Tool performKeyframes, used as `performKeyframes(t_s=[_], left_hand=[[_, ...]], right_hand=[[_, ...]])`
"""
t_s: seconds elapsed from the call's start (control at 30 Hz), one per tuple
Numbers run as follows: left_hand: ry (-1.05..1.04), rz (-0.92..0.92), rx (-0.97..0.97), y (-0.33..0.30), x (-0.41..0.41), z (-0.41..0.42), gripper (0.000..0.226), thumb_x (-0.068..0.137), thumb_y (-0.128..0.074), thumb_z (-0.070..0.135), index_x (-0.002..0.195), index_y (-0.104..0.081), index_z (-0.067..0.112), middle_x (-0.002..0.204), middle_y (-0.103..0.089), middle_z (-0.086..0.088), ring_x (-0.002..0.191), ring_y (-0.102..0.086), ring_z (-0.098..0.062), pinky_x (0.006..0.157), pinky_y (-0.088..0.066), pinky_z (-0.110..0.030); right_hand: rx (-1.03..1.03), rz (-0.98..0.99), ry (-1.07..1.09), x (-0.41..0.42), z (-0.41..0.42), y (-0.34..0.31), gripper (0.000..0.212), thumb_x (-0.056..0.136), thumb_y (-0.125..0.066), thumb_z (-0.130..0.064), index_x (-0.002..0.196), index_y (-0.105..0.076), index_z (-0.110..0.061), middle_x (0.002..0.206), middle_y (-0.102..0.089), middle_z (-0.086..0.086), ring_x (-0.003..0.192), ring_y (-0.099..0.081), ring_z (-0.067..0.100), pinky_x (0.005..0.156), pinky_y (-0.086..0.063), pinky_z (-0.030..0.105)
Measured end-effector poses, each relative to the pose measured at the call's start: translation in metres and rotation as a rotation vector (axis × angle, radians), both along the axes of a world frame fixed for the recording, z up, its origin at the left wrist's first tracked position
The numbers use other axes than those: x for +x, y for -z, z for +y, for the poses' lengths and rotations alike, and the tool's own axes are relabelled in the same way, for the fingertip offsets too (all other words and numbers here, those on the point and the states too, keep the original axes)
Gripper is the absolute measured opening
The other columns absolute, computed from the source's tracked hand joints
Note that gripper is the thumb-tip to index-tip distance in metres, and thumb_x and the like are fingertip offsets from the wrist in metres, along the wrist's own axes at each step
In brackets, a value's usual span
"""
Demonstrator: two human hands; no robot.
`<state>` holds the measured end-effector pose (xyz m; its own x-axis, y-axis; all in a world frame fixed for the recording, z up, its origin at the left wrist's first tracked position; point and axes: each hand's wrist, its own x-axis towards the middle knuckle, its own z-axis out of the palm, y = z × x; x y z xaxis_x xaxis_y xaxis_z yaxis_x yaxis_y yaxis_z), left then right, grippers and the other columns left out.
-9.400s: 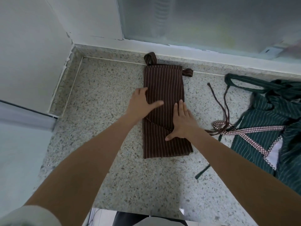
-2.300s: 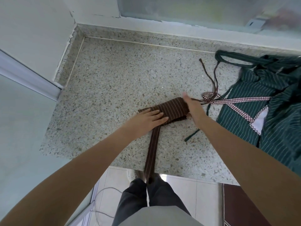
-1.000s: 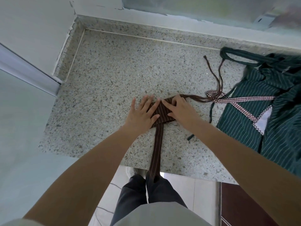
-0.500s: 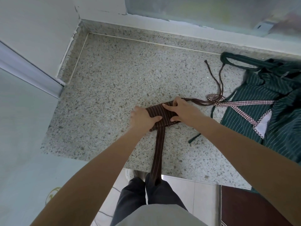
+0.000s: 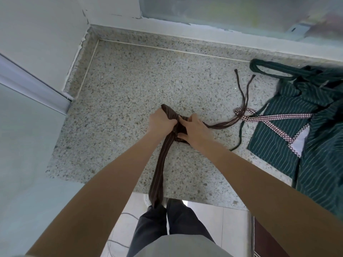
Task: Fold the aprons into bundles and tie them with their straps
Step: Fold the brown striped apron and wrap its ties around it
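Note:
The brown striped apron [image 5: 169, 113] is folded into a small bundle on the speckled stone counter [image 5: 130, 86]. My left hand [image 5: 161, 121] grips the bundle's left end, which lifts off the counter. My right hand [image 5: 194, 129] grips its right part, thumb tucked underneath. A wide brown neck strap [image 5: 159, 169] runs from the bundle toward me and hangs over the counter's front edge. Two thin brown tie straps [image 5: 239, 108] trail from the bundle to the right and then back.
A green striped apron [image 5: 304, 123] with a red-checked strap [image 5: 269, 117] lies spread at the right of the counter. A frosted window [image 5: 222, 12] runs along the back. White walls close the left side. Below the edge, tiled floor and my legs show.
My hands went from lying flat on the bundle to gripping it. The left end of the bundle has risen off the counter.

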<state>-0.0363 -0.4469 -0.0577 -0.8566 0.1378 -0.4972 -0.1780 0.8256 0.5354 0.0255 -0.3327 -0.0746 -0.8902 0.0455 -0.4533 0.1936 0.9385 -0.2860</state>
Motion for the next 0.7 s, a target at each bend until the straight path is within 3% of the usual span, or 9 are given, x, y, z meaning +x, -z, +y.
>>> performKeyframes(t_s=[0.07,0.13,0.2,0.23,0.33,0.43,0.57,0.63,0.7], left_hand=[[0.032,0.094,-0.052,-0.003,0.003,0.008,0.039,0.084,-0.063,0.022,0.114,-0.048,0.002,0.103,-0.059,-0.013,0.096,-0.058,-0.027,0.062,-0.043,-0.028],[0.096,0.150,-0.140,-0.009,0.008,0.016,0.043,0.086,-0.062,0.019,0.121,-0.043,0.004,0.113,-0.057,-0.015,0.105,-0.056,-0.030,0.071,-0.044,-0.034],[0.210,0.261,-0.262,-0.010,0.015,0.025,0.040,0.088,-0.061,0.017,0.121,-0.042,0.005,0.117,-0.056,-0.013,0.111,-0.052,-0.028,0.079,-0.046,-0.035],[0.284,0.320,-0.304,-0.007,0.021,0.031,0.038,0.088,-0.059,0.014,0.121,-0.042,0.006,0.118,-0.054,-0.013,0.112,-0.050,-0.027,0.082,-0.046,-0.035],[0.559,0.373,-0.303,-0.002,0.040,0.044,0.047,0.087,-0.059,0.019,0.127,-0.038,0.006,0.125,-0.050,-0.012,0.116,-0.045,-0.026,0.093,-0.043,-0.035],[0.751,0.286,-0.151,-0.003,0.047,0.043,0.059,0.082,-0.062,0.036,0.128,-0.043,0.004,0.119,-0.054,-0.011,0.112,-0.048,-0.025,0.098,-0.037,-0.031],[0.327,-0.010,0.279,-0.008,0.029,0.016,0.022,0.092,-0.056,0.027,0.103,-0.058,0.009,0.095,-0.059,-0.002,0.090,-0.054,-0.016,0.077,-0.041,-0.023],[0.131,-0.050,0.306,0.000,0.020,0.006,0.032,0.088,-0.062,0.033,0.111,-0.055,0.011,0.098,-0.057,0.002,0.092,-0.055,-0.014,0.078,-0.043,-0.024],[0.155,-0.183,0.253,0.006,0.016,0.005,0.049,0.083,-0.066,0.043,0.116,-0.056,0.009,0.101,-0.060,-0.001,0.094,-0.060,-0.018,0.079,-0.046,-0.028]], right_hand=[[-0.273,-0.006,0.142,-0.002,0.007,0.000,0.054,0.094,-0.054,-0.028,0.145,-0.035,-0.023,0.109,-0.038,0.005,0.105,-0.048,0.023,0.084,-0.041,0.029],[-0.777,-0.062,0.559,-0.002,0.018,-0.005,0.038,0.097,-0.048,-0.021,0.135,-0.049,-0.012,0.103,-0.052,0.003,0.098,-0.055,0.018,0.094,-0.043,0.031],[-1.171,-0.115,0.922,0.002,0.026,-0.008,0.036,0.101,-0.039,-0.031,0.118,-0.057,-0.006,0.096,-0.061,0.004,0.090,-0.059,0.014,0.091,-0.046,0.031],[-1.260,-0.126,0.973,0.004,0.030,-0.008,0.044,0.100,-0.034,-0.041,0.113,-0.058,-0.006,0.096,-0.063,0.006,0.090,-0.060,0.015,0.088,-0.047,0.030],[-1.270,-0.131,0.916,0.006,0.034,-0.007,0.055,0.095,-0.038,-0.053,0.112,-0.062,-0.007,0.106,-0.067,0.008,0.101,-0.063,0.019,0.090,-0.050,0.031],[-1.160,-0.126,0.870,0.002,0.039,-0.004,0.030,0.093,-0.053,-0.040,0.095,-0.066,-0.013,0.104,-0.067,0.009,0.106,-0.062,0.023,0.097,-0.047,0.036],[-1.114,-0.086,0.829,0.004,0.045,0.005,0.020,0.097,-0.050,-0.024,0.086,-0.061,-0.012,0.098,-0.062,0.015,0.099,-0.058,0.028,0.101,-0.042,0.043],[-1.094,-0.090,0.807,0.005,0.044,0.003,0.020,0.097,-0.050,-0.025,0.087,-0.062,-0.013,0.096,-0.063,0.010,0.095,-0.059,0.024,0.100,-0.043,0.042],[-1.067,-0.082,0.812,0.003,0.045,0.004,0.020,0.097,-0.049,-0.026,0.087,-0.063,-0.015,0.097,-0.064,0.009,0.096,-0.059,0.024,0.099,-0.044,0.044]])
